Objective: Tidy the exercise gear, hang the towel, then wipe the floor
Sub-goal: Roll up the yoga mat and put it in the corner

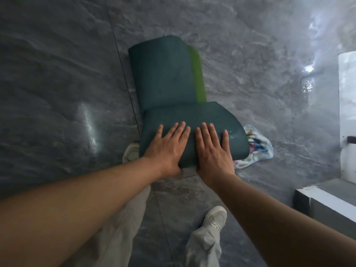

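Observation:
A dark teal exercise mat [165,78] lies on the grey floor, its near end rolled into a thick roll [192,114], with a bright green underside showing along its right edge. My left hand [167,149] and my right hand [212,151] press flat on top of the roll, side by side, fingers straight and spread. A small white towel with a colourful print [258,149] lies on the floor, partly under the roll's right end.
The glossy grey marble floor [57,93] surrounds the mat. A low white-edged step [327,201] and a white frame [346,112] stand at the right. My two white shoes [215,216] and light trousers are below, the left shoe [131,153] partly hidden by the roll.

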A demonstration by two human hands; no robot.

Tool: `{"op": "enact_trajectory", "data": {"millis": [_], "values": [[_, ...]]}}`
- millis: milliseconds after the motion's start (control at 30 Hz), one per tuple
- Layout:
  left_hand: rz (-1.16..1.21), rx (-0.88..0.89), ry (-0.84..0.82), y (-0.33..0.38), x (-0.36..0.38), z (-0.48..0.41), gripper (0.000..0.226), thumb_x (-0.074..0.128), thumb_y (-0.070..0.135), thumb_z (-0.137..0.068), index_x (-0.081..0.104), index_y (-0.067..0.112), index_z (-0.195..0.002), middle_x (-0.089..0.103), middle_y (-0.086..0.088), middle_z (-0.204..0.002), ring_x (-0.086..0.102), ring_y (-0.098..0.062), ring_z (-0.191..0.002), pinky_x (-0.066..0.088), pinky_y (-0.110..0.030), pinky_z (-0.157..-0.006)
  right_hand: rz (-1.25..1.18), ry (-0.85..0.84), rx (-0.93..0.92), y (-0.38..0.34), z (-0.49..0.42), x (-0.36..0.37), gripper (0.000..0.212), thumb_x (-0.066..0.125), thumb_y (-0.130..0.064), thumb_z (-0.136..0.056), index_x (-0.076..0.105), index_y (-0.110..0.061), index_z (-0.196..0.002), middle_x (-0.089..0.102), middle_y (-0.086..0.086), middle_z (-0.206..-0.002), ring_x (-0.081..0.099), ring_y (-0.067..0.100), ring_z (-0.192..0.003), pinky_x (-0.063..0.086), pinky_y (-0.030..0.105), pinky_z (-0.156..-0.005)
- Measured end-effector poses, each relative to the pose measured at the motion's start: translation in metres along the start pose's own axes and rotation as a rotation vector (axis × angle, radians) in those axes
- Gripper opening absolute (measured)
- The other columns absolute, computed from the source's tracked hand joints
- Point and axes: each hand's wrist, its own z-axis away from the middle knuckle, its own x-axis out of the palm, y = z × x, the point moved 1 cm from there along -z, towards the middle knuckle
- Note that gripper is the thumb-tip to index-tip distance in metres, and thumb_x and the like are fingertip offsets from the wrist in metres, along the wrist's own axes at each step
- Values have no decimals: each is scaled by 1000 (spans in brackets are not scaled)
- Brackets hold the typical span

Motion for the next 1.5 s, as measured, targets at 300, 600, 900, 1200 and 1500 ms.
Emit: {"op": "enact_trajectory", "data": {"millis": [300, 600, 900, 1200, 1500], "values": [[17, -53, 159, -50, -50, -6, 116, 59, 65, -72, -2, 12, -157, -3, -9, -166, -1, -21, -153, 2, -55, -120, -19, -47, 4, -7, -63, -71, 123, 72, -40, -69, -14, -16, -155, -12, 17, -163, -12, 33, -151, 1, 63, -118], [-102, -88, 240, -68, -86, -46, 118, 38, 78, -71, -2, 8, -157, -9, -13, -165, -10, -24, -152, -1, -52, -121, 29, 28, -86, 13, -107, -87, 116, 67, -46, -69, 0, -13, -157, -1, 17, -164, -5, 34, -152, 2, 64, -117], [-53, -191, 221, -72, -118, -54, 98, 51, 48, -89, -8, 8, -156, -12, -12, -165, -13, -24, -152, -1, -45, -123, -32, 26, -74, 13, -128, -122, 93, 50, -28, -91, -15, -14, -156, -17, 16, -163, -18, 34, -150, 0, 64, -116], [-74, -161, 284, -123, -135, -118, 95, 38, 49, -85, -8, 7, -156, -12, -12, -165, -16, -23, -151, -2, -47, -122, -71, 97, -2, 11, -190, -119, 83, 40, -27, -91, -9, -11, -157, -12, 16, -164, -14, 33, -151, 0, 59, -119], [-21, -84, 326, -208, -154, -194, 71, 30, 40, -101, 0, 10, -158, -6, -9, -166, -9, -22, -152, -2, -42, -123, -101, 43, 95, 1, -282, -119, 99, 60, -19, -85, -7, -21, -157, -13, 9, -164, -13, 31, -151, 4, 61, -119]]}}
